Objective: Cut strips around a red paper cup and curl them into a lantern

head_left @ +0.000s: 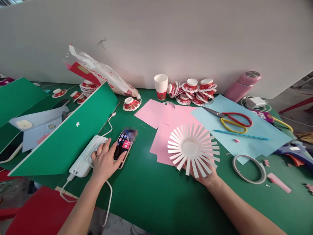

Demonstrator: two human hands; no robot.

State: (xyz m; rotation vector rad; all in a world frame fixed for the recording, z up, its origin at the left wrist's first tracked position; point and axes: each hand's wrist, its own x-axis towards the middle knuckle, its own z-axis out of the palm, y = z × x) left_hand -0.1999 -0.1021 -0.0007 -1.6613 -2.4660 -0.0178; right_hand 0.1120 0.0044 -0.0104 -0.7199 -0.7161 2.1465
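Note:
My left hand [105,159] rests with its fingers spread between a lit phone [120,146] and a white power bank [81,164]. Its thumb and index finger lie at the phone's screen and edge, and the other fingers reach over the power bank. In my right hand [207,178] is a paper cup [190,148] whose wall is cut into strips that fan outward, with the white bottom inside facing me. The strips hide most of the fingers beneath it. Pink paper sheets [158,153] lie under and behind the cup.
Stacked paper cups [161,86] and a heap of red fringed cups [192,89] stand by the wall. Scissors [234,119] and a blue pencil [242,134] lie on blue paper [264,143]. Nearby are a tape roll [249,169], pink bottle [243,86] and green divider [70,140].

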